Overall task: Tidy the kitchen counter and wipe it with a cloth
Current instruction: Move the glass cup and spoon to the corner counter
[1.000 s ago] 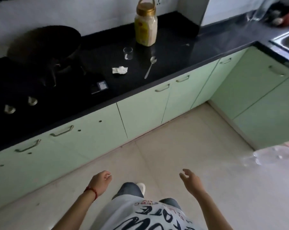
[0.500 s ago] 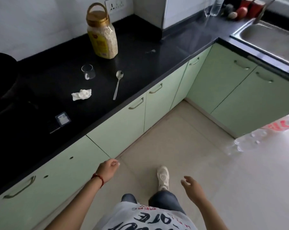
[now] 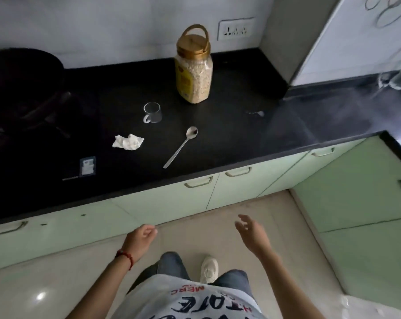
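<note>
Shirt (image 3: 195, 302): white with dark and red print, at the bottom edge, nearest the camera.
Shoe (image 3: 208, 269): white, on the pale tiled floor (image 3: 287, 261) just ahead of the jeans.
Left hand (image 3: 138, 240): held over the floor below the desk's front edge, fingers (image 3: 152, 231) loosely curled and holding nothing; a red band (image 3: 127, 257) circles the wrist.
Right hand (image 3: 252, 234): also in the air over the floor, apart from the left, fingers (image 3: 243, 219) spread and relaxed, nothing in it.
Cabinets (image 3: 172, 208): pale green doors with metal handles, under the desk and turning along the right side.
Desk (image 3: 229, 146): black, running left to right, with a corner at the right.
Card (image 3: 87, 166): small and pale, flat near the front edge at the left.
Spoon (image 3: 181, 148): metal, lying slantwise, bowl away from the person, handle toward the front edge.
Tissue (image 3: 127, 142): crumpled, white, left of the spoon and apart from it; no wiping cloth can be made out apart from this.
Cup (image 3: 152, 112): small, clear glass, upright, behind the tissue and spoon.
Jar (image 3: 193, 72): clear plastic, filled with pale grains, yellow label, gold lid with a handle, upright toward the back.
Pan (image 3: 22, 77): dark, on the stove at the far left.
Socket (image 3: 236, 29): white, on the wall behind the jar.
</note>
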A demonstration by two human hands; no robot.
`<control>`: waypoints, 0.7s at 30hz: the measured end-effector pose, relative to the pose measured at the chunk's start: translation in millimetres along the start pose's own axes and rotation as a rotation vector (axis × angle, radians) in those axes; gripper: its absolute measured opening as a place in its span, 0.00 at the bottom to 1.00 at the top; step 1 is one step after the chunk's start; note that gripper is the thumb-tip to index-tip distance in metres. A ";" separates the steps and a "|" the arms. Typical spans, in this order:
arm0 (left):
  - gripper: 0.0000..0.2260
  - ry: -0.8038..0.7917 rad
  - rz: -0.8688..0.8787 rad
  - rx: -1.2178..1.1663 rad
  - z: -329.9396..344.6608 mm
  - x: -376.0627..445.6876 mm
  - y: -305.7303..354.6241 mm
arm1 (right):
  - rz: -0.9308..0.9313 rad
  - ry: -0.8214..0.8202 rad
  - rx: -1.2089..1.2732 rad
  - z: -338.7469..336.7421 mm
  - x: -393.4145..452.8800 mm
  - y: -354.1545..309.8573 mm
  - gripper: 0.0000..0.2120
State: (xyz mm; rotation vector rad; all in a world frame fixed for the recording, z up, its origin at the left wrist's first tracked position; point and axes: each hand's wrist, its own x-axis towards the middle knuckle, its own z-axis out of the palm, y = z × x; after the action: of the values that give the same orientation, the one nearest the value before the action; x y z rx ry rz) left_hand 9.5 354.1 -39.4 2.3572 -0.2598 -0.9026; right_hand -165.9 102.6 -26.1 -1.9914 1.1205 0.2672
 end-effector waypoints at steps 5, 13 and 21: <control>0.10 0.163 0.037 -0.169 -10.5 -5.2 36.2 | -0.196 0.106 0.137 -37.3 41.7 -62.1 0.15; 0.07 0.316 0.229 -0.434 -76.0 59.3 114.1 | -0.313 0.109 0.225 -51.1 114.2 -150.2 0.16; 0.11 0.503 0.211 -0.327 -134.9 175.2 169.4 | -0.312 0.074 0.094 -44.2 188.6 -225.9 0.17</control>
State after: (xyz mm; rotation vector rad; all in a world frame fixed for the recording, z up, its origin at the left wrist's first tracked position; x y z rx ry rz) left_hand 234.9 214.3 45.8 2.1147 -0.1378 -0.2149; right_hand 113.5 15.0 26.8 -2.0693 0.8335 -0.0221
